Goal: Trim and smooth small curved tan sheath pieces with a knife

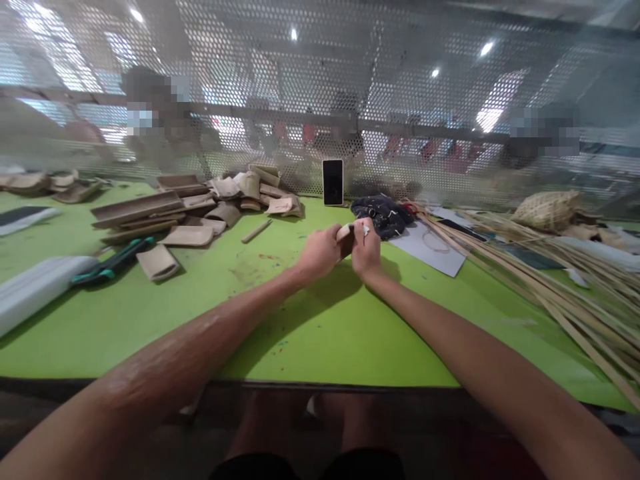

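Both hands meet above the middle of the green table (310, 320). My left hand (319, 251) is closed on a short piece of bamboo (346, 232) with a pale edge. The right hand (367, 253) is closed against the other side of this piece. A small white scrap (366, 231) shows between its fingers; whether it is paper or something else I cannot tell. Just beyond the right hand lies a bunched dark patterned cloth (384, 215). A thin bamboo stick (257, 231) rests on the table left of my left hand.
Split bamboo pieces (190, 235) are heaped at left, near a green-and-black tool (115, 262) and a white block (40, 287). A phone-like device (333, 182) stands upright before the perforated screen (280, 80). White paper (433, 252) and long bamboo strips (550, 293) lie right.
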{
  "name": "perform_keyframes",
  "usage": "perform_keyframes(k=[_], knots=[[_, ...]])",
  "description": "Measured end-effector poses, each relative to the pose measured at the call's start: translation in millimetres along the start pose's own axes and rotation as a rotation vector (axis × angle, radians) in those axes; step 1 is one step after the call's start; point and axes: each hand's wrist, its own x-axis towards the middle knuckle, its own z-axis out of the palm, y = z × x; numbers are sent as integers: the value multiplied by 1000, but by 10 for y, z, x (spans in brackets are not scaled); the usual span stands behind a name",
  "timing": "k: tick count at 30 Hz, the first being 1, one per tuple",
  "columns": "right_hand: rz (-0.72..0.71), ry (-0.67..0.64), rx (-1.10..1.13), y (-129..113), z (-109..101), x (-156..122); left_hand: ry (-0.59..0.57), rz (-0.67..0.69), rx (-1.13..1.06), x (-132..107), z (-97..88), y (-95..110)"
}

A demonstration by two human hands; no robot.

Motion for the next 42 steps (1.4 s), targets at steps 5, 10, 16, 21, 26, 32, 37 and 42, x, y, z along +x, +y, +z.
perform_keyframes(k=[5,10,16,21,26,32,37,42], knots=[[5,29,-16,15,29,-6,-3,-5,-28,7,-23,5],[-7,36,33,-8,33,-16,-14,-16,-68,-8,-22,21],[-9,45,96,-7,73,-52,24,-36,-55,-14,8,7],[-14,-30,34,29,72,-2,36,-38,-135,11,11,-42],[9,-51,-15,42,57,26,23,-30,-179,40,30,-86],[8,-48,8,29,68,-25,53,-39,-197,33,52,-108],[30,-78,-25,23,89,-74,76,-88,-308,8,58,-107],[49,-96,15,3,83,-74,83,-82,-257,23,58,-121]])
